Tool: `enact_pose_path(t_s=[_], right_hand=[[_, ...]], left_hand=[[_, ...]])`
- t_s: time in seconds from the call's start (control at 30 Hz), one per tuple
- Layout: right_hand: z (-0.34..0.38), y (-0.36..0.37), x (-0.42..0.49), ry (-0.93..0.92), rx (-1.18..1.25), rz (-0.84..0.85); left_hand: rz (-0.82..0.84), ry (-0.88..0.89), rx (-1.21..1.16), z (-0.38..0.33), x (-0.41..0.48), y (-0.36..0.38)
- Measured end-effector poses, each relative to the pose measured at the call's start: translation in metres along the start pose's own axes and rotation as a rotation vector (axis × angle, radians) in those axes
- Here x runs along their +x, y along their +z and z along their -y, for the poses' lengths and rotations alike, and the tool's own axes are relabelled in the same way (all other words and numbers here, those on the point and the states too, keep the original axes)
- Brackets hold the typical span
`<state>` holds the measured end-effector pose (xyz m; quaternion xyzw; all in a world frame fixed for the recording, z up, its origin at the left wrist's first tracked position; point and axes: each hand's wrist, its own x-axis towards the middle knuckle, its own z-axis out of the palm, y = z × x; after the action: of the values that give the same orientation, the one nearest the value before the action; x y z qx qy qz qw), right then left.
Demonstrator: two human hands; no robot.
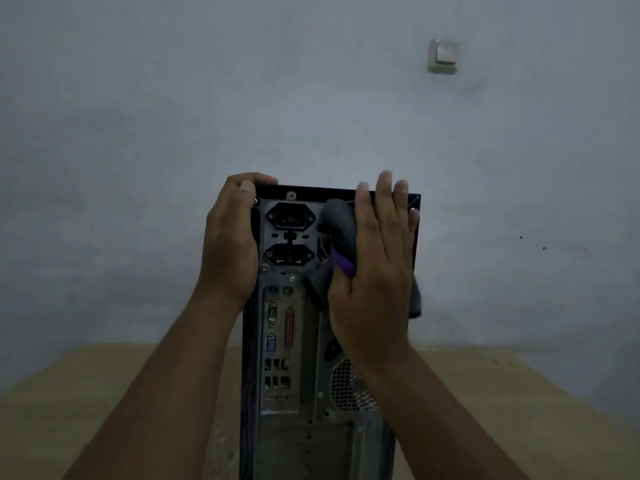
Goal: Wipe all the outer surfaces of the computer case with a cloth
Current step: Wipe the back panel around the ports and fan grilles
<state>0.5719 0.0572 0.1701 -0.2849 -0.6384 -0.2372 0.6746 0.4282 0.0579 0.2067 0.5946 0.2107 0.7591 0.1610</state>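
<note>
So the computer case is stood upright on a light wooden table, with its bare metal back panel turned toward the camera. The top left corner of the case is gripped by the left hand: the fingers are curled over the top edge and the thumb is laid against the back. A grey cloth with a bit of purple trim is pressed flat against the upper right of the back panel by the right hand, with the fingers kept straight and reaching just past the top edge; a flap of cloth is left hanging out below the palm on the right side. Two black power sockets can be seen between the hands, a column of ports is lined up lower down, and a round fan grille is partly covered by the right wrist. Pretty dim lighting overall. A plain pale wall is seen behind, with a light switch mounted up high on the right.
</note>
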Motion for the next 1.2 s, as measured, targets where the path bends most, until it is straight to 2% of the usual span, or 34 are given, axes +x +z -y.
enact_pose_path(t_s=[0.1, 0.33, 0.47, 0.7, 0.77, 0.93, 1.07, 1.13, 1.2], right_hand=[[0.004, 0.006, -0.004, -0.014, -0.005, 0.012], [-0.017, -0.012, -0.040, -0.249, -0.082, 0.203], [-0.029, -0.021, -0.031, -0.326, -0.107, 0.252], [-0.012, -0.008, -0.053, -0.029, -0.016, 0.072], [-0.013, -0.008, -0.072, -0.046, -0.031, 0.088], [-0.020, -0.021, -0.121, -0.141, -0.090, 0.269], [-0.025, -0.027, -0.113, -0.175, -0.058, 0.328], [-0.023, -0.026, -0.094, -0.106, -0.021, 0.252], [-0.021, -0.025, -0.071, 0.049, 0.022, 0.122]], left_hand=[[0.005, -0.003, -0.004, 0.000, 0.000, 0.000], [-0.005, -0.032, 0.023, -0.005, 0.000, 0.000], [-0.036, -0.064, 0.064, -0.008, 0.000, 0.002], [-0.110, -0.049, 0.199, -0.016, -0.006, 0.009], [-0.129, -0.036, 0.243, -0.017, -0.007, 0.011], [-0.187, -0.003, 0.345, -0.016, -0.006, 0.017], [-0.237, 0.005, 0.407, -0.021, -0.008, 0.024], [-0.252, -0.007, 0.423, -0.022, -0.009, 0.026], [-0.263, -0.017, 0.430, -0.022, -0.009, 0.027]])
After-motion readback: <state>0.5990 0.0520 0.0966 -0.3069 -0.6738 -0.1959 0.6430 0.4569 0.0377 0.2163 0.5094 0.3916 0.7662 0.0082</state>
